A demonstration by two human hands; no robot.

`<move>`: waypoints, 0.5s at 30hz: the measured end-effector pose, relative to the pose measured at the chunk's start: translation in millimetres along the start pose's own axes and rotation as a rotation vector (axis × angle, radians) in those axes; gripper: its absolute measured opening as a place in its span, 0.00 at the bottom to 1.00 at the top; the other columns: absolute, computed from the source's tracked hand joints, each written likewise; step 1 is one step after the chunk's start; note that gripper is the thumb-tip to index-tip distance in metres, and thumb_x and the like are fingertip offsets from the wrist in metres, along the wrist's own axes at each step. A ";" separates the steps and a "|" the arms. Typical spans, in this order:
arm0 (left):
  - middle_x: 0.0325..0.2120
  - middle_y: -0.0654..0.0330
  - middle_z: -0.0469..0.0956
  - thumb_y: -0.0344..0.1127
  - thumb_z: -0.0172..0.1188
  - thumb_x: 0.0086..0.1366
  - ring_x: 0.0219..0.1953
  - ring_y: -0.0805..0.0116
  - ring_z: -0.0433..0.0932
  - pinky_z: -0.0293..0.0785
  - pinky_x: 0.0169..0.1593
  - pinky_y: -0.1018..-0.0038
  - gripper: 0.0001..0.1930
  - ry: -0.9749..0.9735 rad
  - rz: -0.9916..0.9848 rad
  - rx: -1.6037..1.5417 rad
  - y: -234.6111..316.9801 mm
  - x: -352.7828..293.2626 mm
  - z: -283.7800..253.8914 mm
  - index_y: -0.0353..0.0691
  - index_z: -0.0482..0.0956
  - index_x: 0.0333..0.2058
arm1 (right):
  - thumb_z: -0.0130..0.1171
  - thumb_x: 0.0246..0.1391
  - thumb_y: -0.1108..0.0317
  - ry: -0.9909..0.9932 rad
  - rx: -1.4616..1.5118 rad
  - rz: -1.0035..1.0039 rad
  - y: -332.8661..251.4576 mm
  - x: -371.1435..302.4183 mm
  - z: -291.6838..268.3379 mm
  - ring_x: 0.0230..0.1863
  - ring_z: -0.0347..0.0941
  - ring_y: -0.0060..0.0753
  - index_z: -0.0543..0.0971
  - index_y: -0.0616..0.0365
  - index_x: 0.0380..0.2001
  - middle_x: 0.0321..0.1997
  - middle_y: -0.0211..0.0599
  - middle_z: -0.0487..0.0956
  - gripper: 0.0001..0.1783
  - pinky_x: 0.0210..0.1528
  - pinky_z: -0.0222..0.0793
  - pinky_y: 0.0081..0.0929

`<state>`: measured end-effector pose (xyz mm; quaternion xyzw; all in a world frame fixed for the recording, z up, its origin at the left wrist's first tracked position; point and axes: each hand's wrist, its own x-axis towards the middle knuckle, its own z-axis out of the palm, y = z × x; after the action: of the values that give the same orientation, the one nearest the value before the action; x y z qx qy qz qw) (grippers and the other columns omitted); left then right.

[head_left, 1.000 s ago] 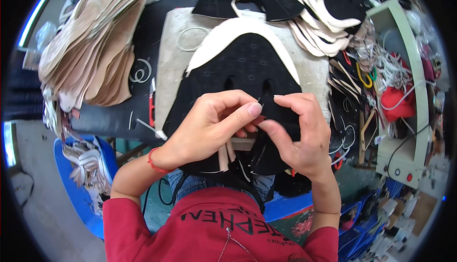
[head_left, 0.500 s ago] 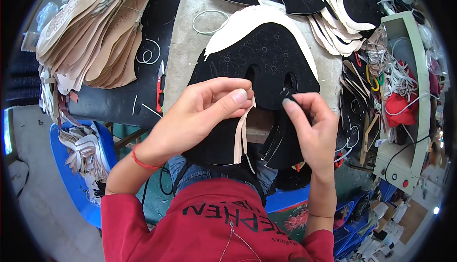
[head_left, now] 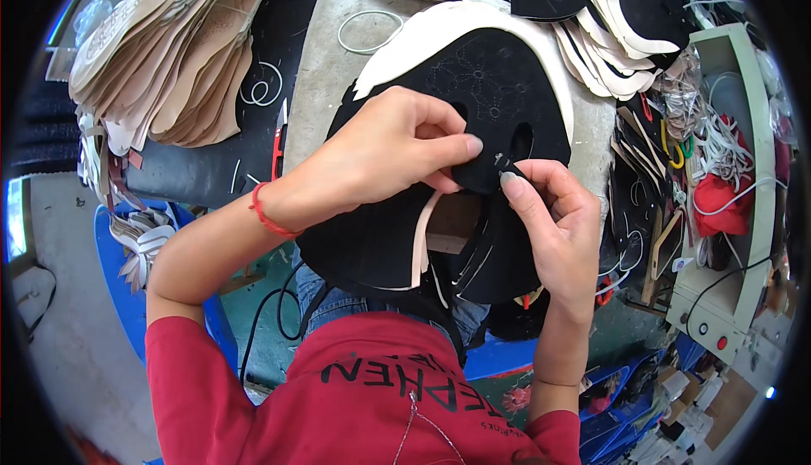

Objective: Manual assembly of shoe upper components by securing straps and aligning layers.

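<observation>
A black shoe upper piece (head_left: 494, 81) with a stitched flower pattern and two oval slots lies before me, over a cream-coloured piece (head_left: 431, 30) that shows along its far edge. My right hand (head_left: 553, 220) is closed, with thumb and forefinger pinching the black material just below the right slot. Over the left slot, the fingers and thumb of my left hand (head_left: 397, 140) come together in a pinch; what is in them, if anything, is hidden. A narrow beige strip (head_left: 421, 245) runs along the inner edge of the left black flap, below my left hand.
A tied bundle of beige leather pieces (head_left: 160, 59) stands at the far left, with red-handled scissors (head_left: 278, 148) beside the grey board (head_left: 325, 43). Black and cream pieces (head_left: 600, 59) lie at the far right. A pale green machine frame (head_left: 743, 169) stands at right; a blue bin (head_left: 127, 296) at left.
My left hand has moved up and right, over the left slot and closer to my right hand. The right hand stays nearly in place, and the black piece has shifted slightly.
</observation>
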<state>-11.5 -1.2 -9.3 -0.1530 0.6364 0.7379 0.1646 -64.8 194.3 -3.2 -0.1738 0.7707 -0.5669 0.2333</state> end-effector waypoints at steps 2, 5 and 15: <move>0.27 0.61 0.77 0.35 0.61 0.60 0.27 0.76 0.78 0.77 0.32 0.83 0.12 -0.016 -0.030 -0.084 -2.5 -4.8 0.8 0.33 0.73 0.37 | 0.59 0.53 0.72 -0.009 0.064 0.030 -1.4 -2.2 -1.2 0.30 0.68 0.13 0.78 0.66 0.32 0.26 0.29 0.78 0.07 0.34 0.65 0.15; 0.27 0.60 0.77 0.28 0.61 0.58 0.27 0.75 0.79 0.79 0.34 0.81 0.08 -0.072 -0.052 -0.371 -9.1 -18.6 3.8 0.34 0.71 0.33 | 0.58 0.54 0.72 -0.143 0.060 0.054 -5.8 -4.7 -2.4 0.30 0.68 0.13 0.77 0.66 0.32 0.27 0.29 0.78 0.07 0.34 0.65 0.15; 0.31 0.56 0.77 0.24 0.61 0.57 0.32 0.74 0.79 0.79 0.37 0.80 0.08 0.077 0.074 -0.312 -24.3 -36.3 16.9 0.32 0.71 0.34 | 0.55 0.57 0.69 -0.124 0.057 0.086 -17.0 -17.4 19.1 0.28 0.64 0.10 0.76 0.64 0.35 0.26 0.23 0.73 0.08 0.30 0.60 0.11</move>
<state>31.5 17.1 -12.7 -0.1815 0.5250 0.8270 0.0871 -39.7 183.4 11.1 -0.1684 0.7452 -0.5661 0.3096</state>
